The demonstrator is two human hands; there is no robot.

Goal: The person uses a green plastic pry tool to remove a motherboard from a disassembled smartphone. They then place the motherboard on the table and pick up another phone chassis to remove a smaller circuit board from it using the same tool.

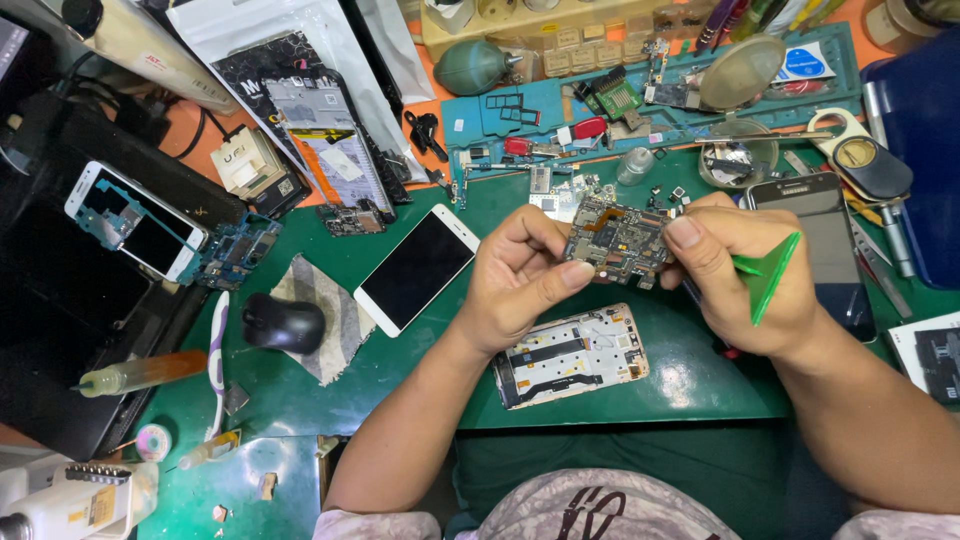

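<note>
The circuit board (pixel 617 243) sits lifted above the green surface (pixel 690 375) near its far edge, your left hand (pixel 520 280) pinching its left end to steady it while your right hand (pixel 745 280) grips a green pry tool (pixel 765 270) and thumbs its right end.

The scene is lit brightly and evenly from above. Soft, short shadows are cast under the hands onto the green-matted worktop (pixel 300 400). Wide-angle bending is seen at its edges; focus is kept sharp, with slight glare on the white-framed glass phone screen (pixel 415 268).
</note>
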